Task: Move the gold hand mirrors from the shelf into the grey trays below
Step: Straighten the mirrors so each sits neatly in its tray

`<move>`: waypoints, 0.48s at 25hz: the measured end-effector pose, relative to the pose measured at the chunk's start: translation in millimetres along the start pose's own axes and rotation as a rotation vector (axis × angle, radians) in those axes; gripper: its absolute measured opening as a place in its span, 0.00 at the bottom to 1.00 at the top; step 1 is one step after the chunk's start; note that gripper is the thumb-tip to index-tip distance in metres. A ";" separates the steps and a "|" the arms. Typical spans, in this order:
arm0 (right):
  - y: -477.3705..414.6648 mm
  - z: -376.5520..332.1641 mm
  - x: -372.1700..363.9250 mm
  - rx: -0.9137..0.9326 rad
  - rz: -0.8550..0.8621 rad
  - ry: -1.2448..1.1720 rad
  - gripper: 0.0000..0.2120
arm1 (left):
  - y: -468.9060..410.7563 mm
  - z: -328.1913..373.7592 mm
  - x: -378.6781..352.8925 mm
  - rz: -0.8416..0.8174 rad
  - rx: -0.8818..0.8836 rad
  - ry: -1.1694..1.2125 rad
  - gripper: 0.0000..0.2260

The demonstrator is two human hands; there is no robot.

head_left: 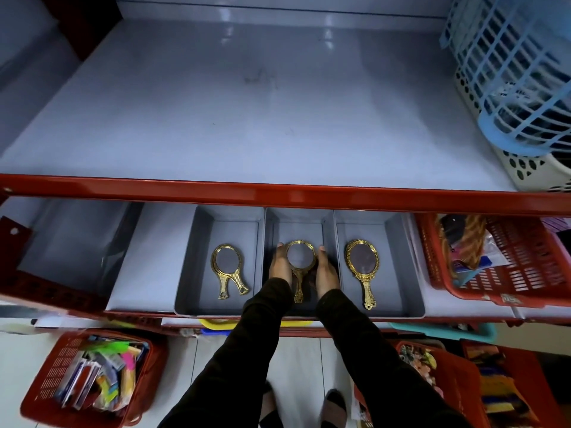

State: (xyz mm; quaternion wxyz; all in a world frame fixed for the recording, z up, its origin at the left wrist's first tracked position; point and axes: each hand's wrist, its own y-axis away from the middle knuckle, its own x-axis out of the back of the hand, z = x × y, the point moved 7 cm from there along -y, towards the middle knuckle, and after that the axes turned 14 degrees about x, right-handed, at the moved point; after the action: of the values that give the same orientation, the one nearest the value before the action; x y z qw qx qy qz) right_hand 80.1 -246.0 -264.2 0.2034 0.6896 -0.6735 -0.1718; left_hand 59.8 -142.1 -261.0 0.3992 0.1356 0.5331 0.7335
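Mirror [301, 257] between both hands.

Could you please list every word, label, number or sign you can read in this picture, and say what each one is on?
No text can be read anywhere in this view.
Sticker on the front rim of the red basket at right: there is print, but too blurred to read.
Packets in the red floor basket at lower left: colourful printing, too small and blurred.
The gold mirrors, grey trays and blue basket: no lettering visible.
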 end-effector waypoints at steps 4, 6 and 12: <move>8.4 -8.3 5.0 0.021 0.000 0.002 0.36 | 32.3 10.3 1.2 -0.003 -0.080 -0.069 0.24; 14.9 -16.5 4.1 0.050 0.004 -0.024 0.38 | 37.3 17.2 8.9 0.014 -0.114 -0.125 0.24; 37.0 -51.3 -18.3 0.143 -0.059 -0.074 0.31 | 68.3 48.9 33.2 -0.023 -0.269 -0.130 0.24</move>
State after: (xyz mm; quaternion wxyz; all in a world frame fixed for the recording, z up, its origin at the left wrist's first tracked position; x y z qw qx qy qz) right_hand 73.9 -225.5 -201.9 0.1233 0.7150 -0.6707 -0.1545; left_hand 38.8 -92.6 -188.4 0.4558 0.1221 0.4046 0.7833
